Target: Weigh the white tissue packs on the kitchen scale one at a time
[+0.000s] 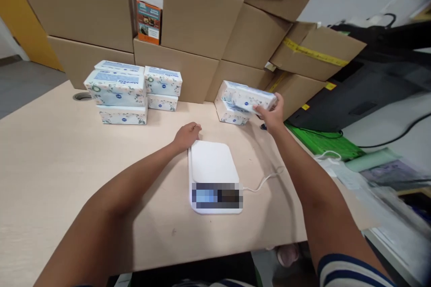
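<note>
My right hand [274,114] grips the right end of a soft tissue pack [254,98], white with a floral print and a blue round mark. This pack is at the right-hand stack, above a lower tissue pack [233,115]; whether they touch I cannot tell. My left hand [187,136] lies loosely closed on the table at the far left corner of a white digital scale [213,161], with nothing visible in it. Nothing lies on the scale's plate, and its display is blurred out. More tissue packs [116,87] are stacked at the back left.
Cardboard boxes [188,22] stand along the back of the wooden table [158,224]. A small orange box [149,22] sits in a gap between them. The scale's white cable [264,181] runs right. At the right are a green board [316,141] and clear plastic film.
</note>
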Motion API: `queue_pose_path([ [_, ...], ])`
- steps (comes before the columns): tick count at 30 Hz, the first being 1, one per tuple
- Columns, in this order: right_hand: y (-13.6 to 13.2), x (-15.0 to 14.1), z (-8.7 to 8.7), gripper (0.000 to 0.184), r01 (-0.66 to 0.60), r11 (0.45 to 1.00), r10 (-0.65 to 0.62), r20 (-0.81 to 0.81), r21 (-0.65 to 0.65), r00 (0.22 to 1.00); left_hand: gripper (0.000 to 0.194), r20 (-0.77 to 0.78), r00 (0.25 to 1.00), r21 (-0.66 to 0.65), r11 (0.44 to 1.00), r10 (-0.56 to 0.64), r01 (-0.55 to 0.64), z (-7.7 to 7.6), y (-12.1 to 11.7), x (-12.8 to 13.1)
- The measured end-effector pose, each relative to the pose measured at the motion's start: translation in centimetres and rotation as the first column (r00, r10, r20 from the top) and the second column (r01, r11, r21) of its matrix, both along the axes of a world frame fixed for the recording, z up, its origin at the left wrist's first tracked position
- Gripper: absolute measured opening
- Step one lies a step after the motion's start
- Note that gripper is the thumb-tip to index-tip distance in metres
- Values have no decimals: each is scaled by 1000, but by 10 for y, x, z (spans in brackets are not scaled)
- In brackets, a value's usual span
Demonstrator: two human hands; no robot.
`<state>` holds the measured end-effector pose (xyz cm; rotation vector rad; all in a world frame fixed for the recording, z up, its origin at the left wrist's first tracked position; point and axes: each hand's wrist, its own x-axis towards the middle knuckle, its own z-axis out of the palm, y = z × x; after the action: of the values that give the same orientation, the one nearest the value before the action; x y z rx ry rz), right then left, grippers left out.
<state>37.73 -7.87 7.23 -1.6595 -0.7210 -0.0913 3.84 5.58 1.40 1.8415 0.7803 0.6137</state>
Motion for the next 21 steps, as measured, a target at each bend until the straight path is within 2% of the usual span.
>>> queue_pose_path([
  [3,7,18,1,110,-88,996,80,-199,-29,977,28,-1,1000,7,1000,-3,3,0,-2,-2],
  [8,10,38,-5,88,-62,995,37,-289,-76,957,29,-26,1000,4,1000,-13,13,0,-4,-4],
  [14,21,44,-12,83,8,996,-33,-299,-85,954,31,-44,999,6,1000,-28,29,0,-4,-5],
  [21,38,44,-18,80,19,996,-42,-259,-90,965,32,-74,997,24,999,-35,37,1,-5,-6],
])
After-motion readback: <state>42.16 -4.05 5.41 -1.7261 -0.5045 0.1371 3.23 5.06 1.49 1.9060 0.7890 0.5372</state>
